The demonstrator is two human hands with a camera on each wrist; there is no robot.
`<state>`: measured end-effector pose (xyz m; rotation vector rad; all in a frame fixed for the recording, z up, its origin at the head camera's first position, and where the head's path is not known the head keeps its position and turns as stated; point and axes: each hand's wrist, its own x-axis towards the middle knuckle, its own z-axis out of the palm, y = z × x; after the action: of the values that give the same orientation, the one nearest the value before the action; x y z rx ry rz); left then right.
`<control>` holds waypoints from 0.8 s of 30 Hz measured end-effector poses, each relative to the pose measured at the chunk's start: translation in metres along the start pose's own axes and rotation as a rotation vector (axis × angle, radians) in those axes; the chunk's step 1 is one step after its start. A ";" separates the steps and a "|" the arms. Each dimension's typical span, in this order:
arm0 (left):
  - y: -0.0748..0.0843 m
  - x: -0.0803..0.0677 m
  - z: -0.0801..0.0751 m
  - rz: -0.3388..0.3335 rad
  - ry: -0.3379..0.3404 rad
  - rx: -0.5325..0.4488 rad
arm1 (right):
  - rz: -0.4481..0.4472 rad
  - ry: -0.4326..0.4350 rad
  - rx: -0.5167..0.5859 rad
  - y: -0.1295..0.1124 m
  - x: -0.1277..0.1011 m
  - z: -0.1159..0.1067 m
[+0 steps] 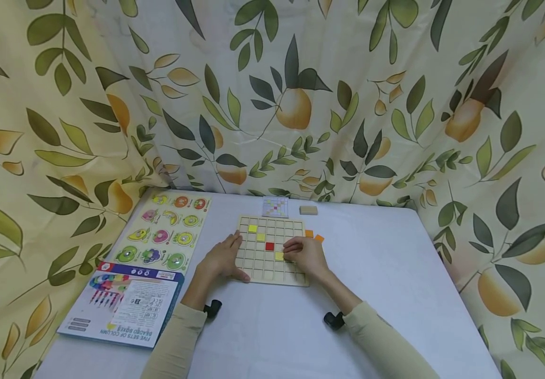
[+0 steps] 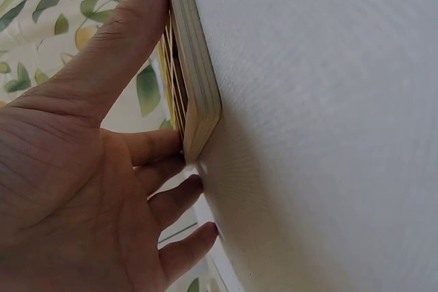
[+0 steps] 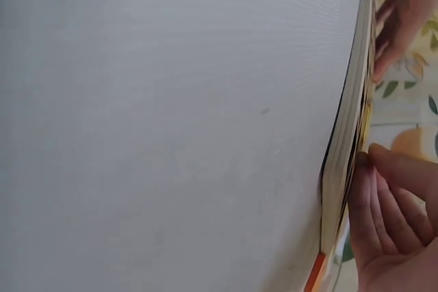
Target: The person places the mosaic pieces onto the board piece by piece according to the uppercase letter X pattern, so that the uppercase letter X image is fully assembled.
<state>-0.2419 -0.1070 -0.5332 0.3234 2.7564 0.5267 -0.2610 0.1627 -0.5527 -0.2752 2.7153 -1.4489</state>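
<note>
A wooden grid board (image 1: 253, 263) lies on the white table. A red tile (image 1: 269, 246) and several yellow tiles (image 1: 252, 228) sit in its squares along a diagonal. Along the board's left edge rests my left hand (image 1: 222, 258), thumb at the near corner and fingers further up the side; in the left wrist view those fingers (image 2: 174, 203) touch the side loosely. My right hand (image 1: 307, 255) reaches over the right half, where its thumb and index fingertips pinch at the nearest yellow tile (image 1: 279, 256). The right wrist view hides that tile's pinched edge behind the fingertips (image 3: 373, 150).
Orange tiles (image 1: 319, 238) lie just right of the board. Behind it are a small pattern card (image 1: 275, 207) and a tan block (image 1: 308, 210). A fruit picture board (image 1: 160, 226) and a printed box (image 1: 125, 305) occupy the left side. A patterned curtain (image 1: 272, 105) closes off the back.
</note>
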 end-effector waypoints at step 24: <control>-0.001 0.001 0.002 0.011 0.003 0.013 | 0.049 0.156 -0.184 0.028 -0.007 -0.058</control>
<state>-0.2427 -0.1069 -0.5359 0.3408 2.7632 0.5126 -0.2651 0.2271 -0.5436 -0.1061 2.9621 -1.2603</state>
